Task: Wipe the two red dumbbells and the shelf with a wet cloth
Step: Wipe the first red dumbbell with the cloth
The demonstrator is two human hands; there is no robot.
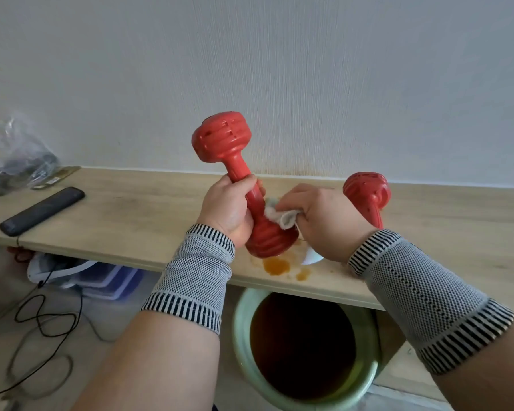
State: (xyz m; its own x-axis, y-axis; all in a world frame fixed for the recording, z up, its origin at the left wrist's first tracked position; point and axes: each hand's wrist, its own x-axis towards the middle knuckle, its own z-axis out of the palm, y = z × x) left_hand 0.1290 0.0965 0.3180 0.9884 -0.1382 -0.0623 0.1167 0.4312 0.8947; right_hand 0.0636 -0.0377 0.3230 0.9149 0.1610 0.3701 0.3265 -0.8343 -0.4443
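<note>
My left hand grips the handle of a red dumbbell, held tilted above the wooden shelf. Its lower head is near the shelf's front edge. My right hand holds a small white cloth bunched in its fingers and presses it against the dumbbell's handle and lower head. A second red dumbbell stands on the shelf behind my right hand, partly hidden by it. An orange stain lies on the shelf under the held dumbbell.
A black remote lies on the shelf's left part, with a clear plastic bag behind it. Below the shelf stands a green pot with a dark inside. Cables and plastic boxes lie on the floor at left.
</note>
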